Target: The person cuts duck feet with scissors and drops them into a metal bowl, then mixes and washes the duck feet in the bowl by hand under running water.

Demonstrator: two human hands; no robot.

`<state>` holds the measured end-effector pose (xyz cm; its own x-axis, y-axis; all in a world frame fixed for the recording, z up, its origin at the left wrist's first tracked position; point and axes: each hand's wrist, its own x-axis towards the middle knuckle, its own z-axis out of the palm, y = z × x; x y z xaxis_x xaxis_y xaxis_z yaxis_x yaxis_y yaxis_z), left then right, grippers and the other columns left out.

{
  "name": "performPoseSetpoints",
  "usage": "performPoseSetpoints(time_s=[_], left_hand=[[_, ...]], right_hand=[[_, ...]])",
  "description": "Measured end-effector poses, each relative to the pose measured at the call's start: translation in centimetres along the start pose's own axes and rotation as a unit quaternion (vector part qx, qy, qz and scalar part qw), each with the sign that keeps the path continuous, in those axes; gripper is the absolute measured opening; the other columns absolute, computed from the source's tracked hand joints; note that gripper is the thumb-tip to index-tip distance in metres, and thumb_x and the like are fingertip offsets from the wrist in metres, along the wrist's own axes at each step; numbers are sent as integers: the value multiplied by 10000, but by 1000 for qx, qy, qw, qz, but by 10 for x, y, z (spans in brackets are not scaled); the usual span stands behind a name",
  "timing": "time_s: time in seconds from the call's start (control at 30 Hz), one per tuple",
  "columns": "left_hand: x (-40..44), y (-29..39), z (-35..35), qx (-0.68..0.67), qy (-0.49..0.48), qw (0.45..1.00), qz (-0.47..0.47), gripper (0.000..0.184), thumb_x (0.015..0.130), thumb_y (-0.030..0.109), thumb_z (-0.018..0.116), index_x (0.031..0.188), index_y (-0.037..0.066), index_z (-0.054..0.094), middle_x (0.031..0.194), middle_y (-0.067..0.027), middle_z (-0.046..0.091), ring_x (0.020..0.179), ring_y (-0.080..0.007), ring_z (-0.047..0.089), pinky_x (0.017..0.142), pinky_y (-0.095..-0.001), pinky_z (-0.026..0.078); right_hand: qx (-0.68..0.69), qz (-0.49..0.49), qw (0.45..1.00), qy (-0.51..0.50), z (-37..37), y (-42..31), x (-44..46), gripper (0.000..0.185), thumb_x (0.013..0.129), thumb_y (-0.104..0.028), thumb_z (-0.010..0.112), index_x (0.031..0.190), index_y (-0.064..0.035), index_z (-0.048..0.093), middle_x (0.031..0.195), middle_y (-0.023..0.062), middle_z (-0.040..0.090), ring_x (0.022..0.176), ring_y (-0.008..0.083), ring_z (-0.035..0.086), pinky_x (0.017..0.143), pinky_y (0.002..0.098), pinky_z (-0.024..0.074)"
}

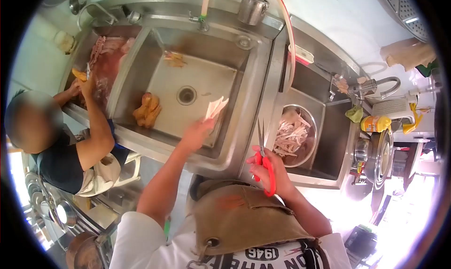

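My left hand (196,133) is closed around a pale chicken foot (216,108), whose toes point up over the large sink (206,71). In my right hand (277,175) are scissors (268,170) with red handles. Their blades are parted slightly and point away from me, above the ledge between the two sinks. A round metal bowl (315,128) in the right sink holds many pale chicken feet (292,135). Yellowish poultry pieces (147,111) lie at the left of the large sink, and a smaller yellow bunch (174,59) lies near its back.
A co-worker (66,142) sits at the left, their hands on a yellow piece (80,74) over a basin of reddish water and meat (110,57). A hose (289,34) hangs between the sinks. A metal pail (252,8) and a yellow bottle (376,124) are nearby.
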<state>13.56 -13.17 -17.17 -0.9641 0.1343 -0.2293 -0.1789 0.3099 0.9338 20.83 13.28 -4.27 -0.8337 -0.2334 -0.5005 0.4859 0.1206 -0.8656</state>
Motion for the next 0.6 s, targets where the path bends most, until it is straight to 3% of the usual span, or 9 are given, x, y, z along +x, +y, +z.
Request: performPoseSetpoints(time_s=[0.03,0.1,0.17,0.23,0.33,0.43,0.47,0.6], left_hand=[[-7,1,4,-1,7,999,45,331,945,386,510,887,63,551,601,-19,464,493,-106,461,421,-314,355],[-16,24,-2,-67,-25,997,-19,348,960,393,451,929,61,553,613,-16,465,487,-100,428,428,-302,337],[-20,58,-14,-196,-96,948,-230,369,973,391,396,975,57,554,624,-13,462,482,-95,391,431,-286,310],[-24,53,-15,-142,-123,968,-167,383,975,392,383,1000,46,547,625,-9,455,475,-96,355,431,-275,284],[-30,70,-23,-121,-185,956,-191,396,974,386,387,1008,27,551,629,-6,462,477,-92,349,433,-269,278],[-31,89,-31,-102,-235,946,-199,425,975,390,399,1024,6,575,644,-8,488,490,-86,375,441,-267,298],[-33,93,-33,-92,-248,945,-190,439,975,393,403,1034,-2,585,651,-9,498,495,-85,384,444,-266,305],[-36,101,-42,-82,-201,965,-149,419,989,360,438,1049,-10,626,684,-16,540,542,-77,453,485,-256,362]], right_hand=[[-13,-4,1000,-20,3,-5,0,545,920,-92,633,1393,53,405,1050,89,635,815,96,574,715,243,489],[-38,-7,998,-58,9,-25,1,535,906,-54,632,1385,39,413,1063,102,617,810,112,584,678,255,500],[-106,-46,990,-82,9,-30,9,556,900,-68,652,1390,37,411,1040,87,616,847,106,585,688,251,502],[-142,-80,984,-68,18,-34,21,562,898,-74,658,1388,38,407,1020,75,614,871,105,588,688,247,503],[-74,-176,980,55,39,-31,55,502,894,-75,662,1322,50,430,944,62,611,807,105,588,637,252,496],[35,-119,992,30,49,-40,83,465,872,-115,699,1253,16,467,843,56,594,719,115,585,625,248,489],[107,-58,992,38,52,-44,87,354,854,-80,672,1153,15,507,760,57,577,575,126,553,476,281,454],[209,-52,976,32,55,-48,98,132,840,-54,613,928,-5,528,655,69,569,501,155,536,405,313,420]])
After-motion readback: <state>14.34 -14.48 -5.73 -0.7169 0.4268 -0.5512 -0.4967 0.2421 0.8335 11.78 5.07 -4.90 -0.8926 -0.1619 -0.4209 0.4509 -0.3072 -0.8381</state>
